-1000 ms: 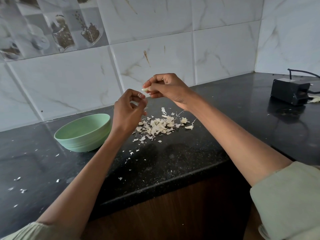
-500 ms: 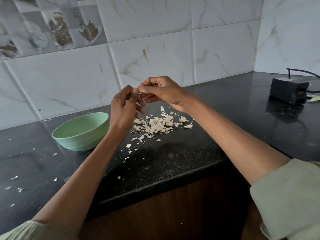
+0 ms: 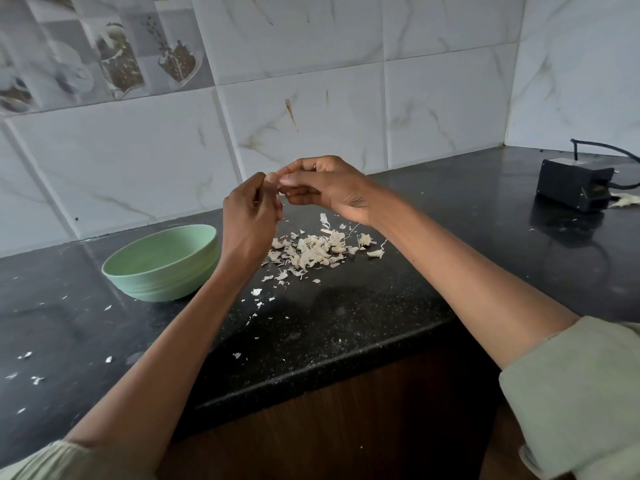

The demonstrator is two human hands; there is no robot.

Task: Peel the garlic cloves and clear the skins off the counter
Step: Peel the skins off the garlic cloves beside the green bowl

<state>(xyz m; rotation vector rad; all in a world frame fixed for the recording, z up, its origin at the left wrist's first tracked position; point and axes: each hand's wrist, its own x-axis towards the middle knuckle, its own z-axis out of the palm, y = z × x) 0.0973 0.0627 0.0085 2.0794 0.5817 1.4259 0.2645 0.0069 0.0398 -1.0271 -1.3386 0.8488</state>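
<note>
My left hand [image 3: 247,220] and my right hand [image 3: 325,188] meet fingertip to fingertip above the black counter [image 3: 398,306]. Between them they pinch a small garlic clove [image 3: 272,177], mostly hidden by the fingers. Below the hands lies a pile of pale garlic skins [image 3: 317,252] on the counter. A light green bowl [image 3: 162,263] stands left of the pile, beside my left wrist; its inside is not visible from here.
Small skin flakes [image 3: 256,292] are scattered toward the counter's front edge and far left. A black box with a cable [image 3: 573,183] sits at the back right near the corner, with a scrap of skin beside it. Tiled wall runs behind.
The two hands have come together from slightly apart, fingertips now meeting on the clove. They sit a little lower and closer over the pile of skins.
</note>
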